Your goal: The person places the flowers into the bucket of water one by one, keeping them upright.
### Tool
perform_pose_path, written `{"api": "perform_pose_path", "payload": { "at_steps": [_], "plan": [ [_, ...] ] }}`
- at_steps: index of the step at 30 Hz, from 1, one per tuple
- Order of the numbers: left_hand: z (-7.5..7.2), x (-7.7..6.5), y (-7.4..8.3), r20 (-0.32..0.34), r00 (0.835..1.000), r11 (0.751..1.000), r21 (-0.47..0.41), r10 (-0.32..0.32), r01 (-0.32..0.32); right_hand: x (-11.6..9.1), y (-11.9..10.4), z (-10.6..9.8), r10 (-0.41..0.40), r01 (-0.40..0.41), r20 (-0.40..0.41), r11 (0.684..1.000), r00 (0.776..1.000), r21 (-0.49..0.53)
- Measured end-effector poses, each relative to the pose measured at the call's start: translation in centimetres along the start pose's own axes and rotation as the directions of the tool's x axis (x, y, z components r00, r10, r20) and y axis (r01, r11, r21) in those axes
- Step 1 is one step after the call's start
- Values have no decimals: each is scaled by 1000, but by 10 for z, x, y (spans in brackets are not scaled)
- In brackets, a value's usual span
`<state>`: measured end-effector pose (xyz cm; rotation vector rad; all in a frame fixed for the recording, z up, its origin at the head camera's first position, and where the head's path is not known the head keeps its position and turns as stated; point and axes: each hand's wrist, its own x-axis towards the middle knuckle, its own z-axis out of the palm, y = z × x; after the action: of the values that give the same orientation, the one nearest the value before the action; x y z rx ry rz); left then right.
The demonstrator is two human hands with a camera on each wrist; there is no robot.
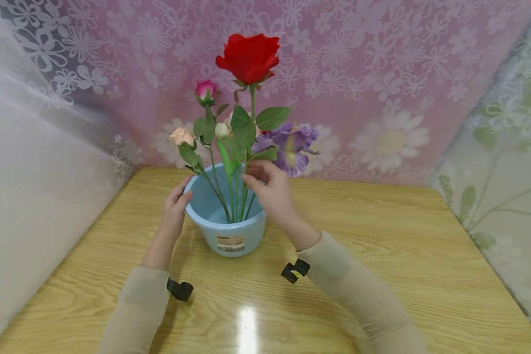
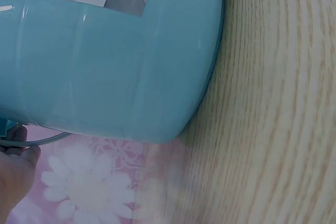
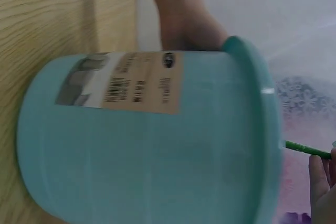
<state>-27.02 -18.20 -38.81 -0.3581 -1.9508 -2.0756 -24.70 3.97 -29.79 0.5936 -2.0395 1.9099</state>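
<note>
A light blue plastic bucket stands upright on the table, with a paper label on its front. My left hand grips its rim on the left side; the fingertips lie behind the rim in the head view. Above the bucket's right side, my right hand pinches a green stem between thumb and fingers. That stem lines up with the tall red rose. Also in the bucket are a pink rosebud, a peach rose, a white bud and a purple iris.
The wood-grain table extends to the right and front of the bucket. Behind it hangs a pink floral curtain. A white sheer curtain closes off the left side, a leaf-patterned one the right.
</note>
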Motion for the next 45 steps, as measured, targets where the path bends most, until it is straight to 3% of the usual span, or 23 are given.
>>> {"api": "perform_pose_path", "payload": {
  "at_steps": [6, 10, 15, 21, 29, 34, 39, 42, 45],
  "plan": [
    [3, 0, -1, 2, 1000, 1000, 9, 0, 0, -1, 21, 11, 1, 5, 41, 988, 999, -154],
    [3, 1, -1, -1, 1000, 1000, 25, 7, -7, -5, 27, 15, -47, 72, 97, 961, 994, -268],
    [4, 2, -1, 8, 1000, 1000, 18, 13, -13, -6, 28, 17, -92, 144, 168, 933, 982, -331],
    [4, 2, 0, 16, 1000, 1000, 17, 10, -10, -6, 26, 18, -33, 110, 198, 913, 980, -393],
    [4, 1, 0, 7, 1000, 999, 37, 4, -4, -9, 24, 17, 40, 75, 203, 846, 978, -528],
    [6, 0, 5, 8, 1000, 999, 46, 4, -4, -14, 25, 11, 30, 64, 198, 890, 980, -452],
    [3, 2, -2, -8, 1000, 999, 42, 6, -6, -23, 30, -2, -74, 126, 161, 933, 984, -338],
    [1, 2, -1, -6, 1000, 999, 52, -8, 9, -29, 32, -13, -137, 173, 133, 936, 982, -307],
    [-3, 2, 1, -9, 999, 996, 73, -47, 48, -33, 33, -25, -188, 221, 128, 918, 974, -331]
  ]
}}
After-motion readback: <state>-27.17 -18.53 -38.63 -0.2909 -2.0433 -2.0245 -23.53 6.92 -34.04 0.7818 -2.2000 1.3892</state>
